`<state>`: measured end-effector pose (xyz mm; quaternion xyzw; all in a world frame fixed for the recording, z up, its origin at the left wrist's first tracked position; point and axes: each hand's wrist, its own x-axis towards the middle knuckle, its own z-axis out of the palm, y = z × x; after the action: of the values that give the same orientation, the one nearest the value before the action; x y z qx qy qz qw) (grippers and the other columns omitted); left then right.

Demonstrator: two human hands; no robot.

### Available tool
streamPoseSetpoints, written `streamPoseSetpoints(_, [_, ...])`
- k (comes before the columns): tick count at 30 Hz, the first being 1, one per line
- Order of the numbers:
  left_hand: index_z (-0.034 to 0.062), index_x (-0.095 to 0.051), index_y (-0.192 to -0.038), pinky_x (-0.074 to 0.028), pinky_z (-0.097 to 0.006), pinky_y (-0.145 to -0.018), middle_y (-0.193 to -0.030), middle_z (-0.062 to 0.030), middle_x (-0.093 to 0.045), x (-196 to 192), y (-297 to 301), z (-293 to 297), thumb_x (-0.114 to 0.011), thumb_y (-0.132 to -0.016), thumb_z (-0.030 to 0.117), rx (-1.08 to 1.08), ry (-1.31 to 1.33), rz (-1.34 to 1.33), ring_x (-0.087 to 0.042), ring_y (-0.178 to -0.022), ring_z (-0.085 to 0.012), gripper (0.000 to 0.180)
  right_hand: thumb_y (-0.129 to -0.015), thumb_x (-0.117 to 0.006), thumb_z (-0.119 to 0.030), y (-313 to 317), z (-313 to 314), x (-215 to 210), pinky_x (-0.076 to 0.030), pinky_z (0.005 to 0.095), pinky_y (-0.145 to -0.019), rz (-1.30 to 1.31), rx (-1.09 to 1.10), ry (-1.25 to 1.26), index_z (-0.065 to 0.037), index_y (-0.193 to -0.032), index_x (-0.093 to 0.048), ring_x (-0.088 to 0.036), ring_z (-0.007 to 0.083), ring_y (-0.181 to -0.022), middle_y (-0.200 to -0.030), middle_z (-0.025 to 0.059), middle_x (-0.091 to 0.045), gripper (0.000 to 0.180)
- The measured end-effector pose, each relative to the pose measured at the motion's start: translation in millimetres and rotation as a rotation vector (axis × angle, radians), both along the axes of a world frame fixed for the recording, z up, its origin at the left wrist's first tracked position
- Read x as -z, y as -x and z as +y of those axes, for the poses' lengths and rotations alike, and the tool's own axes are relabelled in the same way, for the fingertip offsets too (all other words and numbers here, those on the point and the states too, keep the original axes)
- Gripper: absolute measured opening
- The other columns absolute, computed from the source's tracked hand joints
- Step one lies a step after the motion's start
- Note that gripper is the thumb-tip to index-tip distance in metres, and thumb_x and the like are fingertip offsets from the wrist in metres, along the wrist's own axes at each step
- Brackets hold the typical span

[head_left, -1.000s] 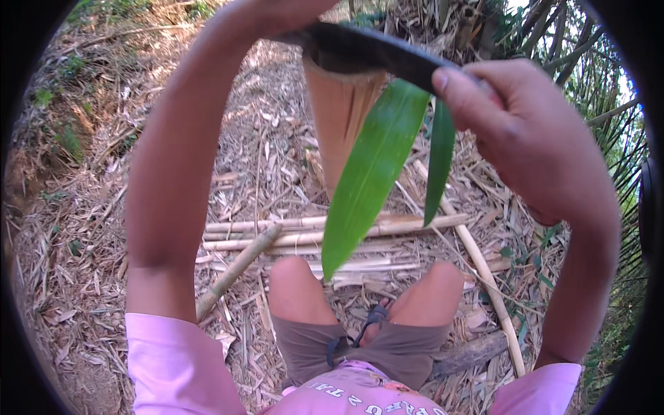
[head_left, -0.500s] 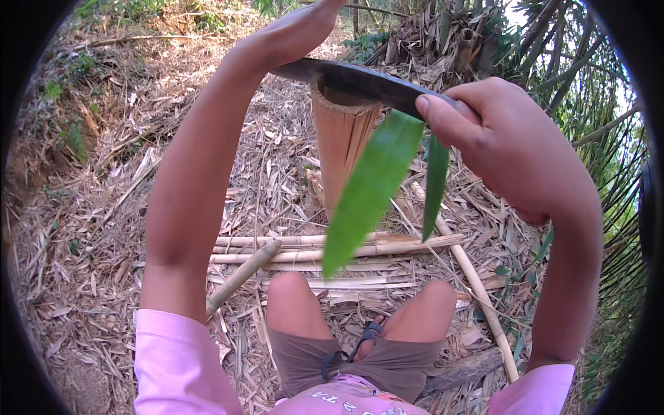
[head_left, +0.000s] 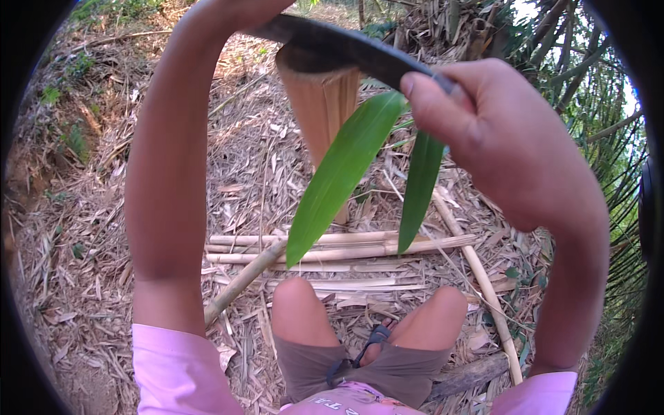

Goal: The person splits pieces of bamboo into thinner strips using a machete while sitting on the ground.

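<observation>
My right hand point(head_left: 477, 117) is closed round the near end of a long, dark, slightly curved, blade-like piece point(head_left: 346, 45), thumb pressed along it. Two green leaves point(head_left: 346, 169) hang below that hand; where they attach is hidden. My raised left hand point(head_left: 252, 8) is at the piece's other end, its fingers cut off by the top of the picture. Directly under the dark piece is a pale, split bamboo tube point(head_left: 321, 104), wide and hollow at its top and narrowing downward. Whether the piece touches its rim I cannot tell.
Several cut bamboo strips point(head_left: 332, 254) lie across the ground before my knees. A thicker stick point(head_left: 238, 287) slants at the left, a long thin pole point(head_left: 484, 280) at the right. Dry leaf litter covers the slope; bamboo stems point(head_left: 577, 76) stand at the far right.
Both hands and the dark piece have shifted left, the left one further out of the picture. The leaves swung left with them, and the bamboo tube's top now appears further left and higher.
</observation>
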<state>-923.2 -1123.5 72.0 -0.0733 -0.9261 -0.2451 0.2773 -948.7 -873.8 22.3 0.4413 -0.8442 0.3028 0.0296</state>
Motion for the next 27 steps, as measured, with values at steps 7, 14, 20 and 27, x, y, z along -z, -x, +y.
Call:
streamPoseSetpoints(7, [0.0082, -0.001, -0.159, -0.011, -0.045, -0.123, -0.164, -0.019, -0.011, -55, 8, -33, -0.018, -0.1, 0.067, 0.453, -0.014, -0.084, -0.015, -0.151, -0.0325, 0.084, -0.101, -0.053, -0.035, 7, -1, -2, -0.03, 0.0262, -0.041, -0.042, 0.013, -0.03, -0.004, -0.077, -0.06, -0.039, 0.0036, -0.044, -0.052, -0.0065, -0.04, 0.04])
streamPoseSetpoints(14, [0.0127, -0.004, -0.159, -0.021, -0.051, -0.121, -0.165, -0.0163, -0.009, -7, 8, -10, -0.017, -0.095, 0.074, -0.048, 0.059, -0.105, -0.012, -0.151, -0.0346, 0.09, -0.101, -0.052, -0.035, 14, -18, 15, -0.033, 0.0277, -0.041, 0.03, -0.041, -0.018, -0.002, -0.08, -0.06, -0.04, 0.0061, -0.043, -0.054, -0.0042, -0.043, 0.04])
streamPoseSetpoints(20, [0.0048, -0.006, -0.158, -0.011, -0.042, -0.124, -0.165, -0.0173, -0.006, -27, 20, -25, -0.014, -0.1, 0.068, -0.049, 0.2, 0.147, -0.007, -0.153, -0.0288, 0.086, -0.101, -0.052, -0.037, 5, -13, 9, -0.036, 0.0312, -0.044, 0.011, 0.005, -0.008, 0.0, -0.079, -0.06, -0.041, 0.0084, -0.044, -0.055, -0.0017, -0.044, 0.043])
streamPoseSetpoints(27, [-0.0021, -0.012, -0.156, -0.011, -0.041, -0.123, -0.164, -0.0202, -0.012, 49, 48, -85, -0.022, -0.102, 0.063, 0.092, -0.163, 0.052, -0.009, -0.152, -0.0284, 0.086, -0.1, -0.052, -0.04, 9, -26, 19, -0.039, 0.0314, -0.047, 0.036, -0.01, -0.038, -0.002, -0.075, -0.058, -0.044, 0.0093, -0.048, -0.056, -0.0006, -0.047, 0.046])
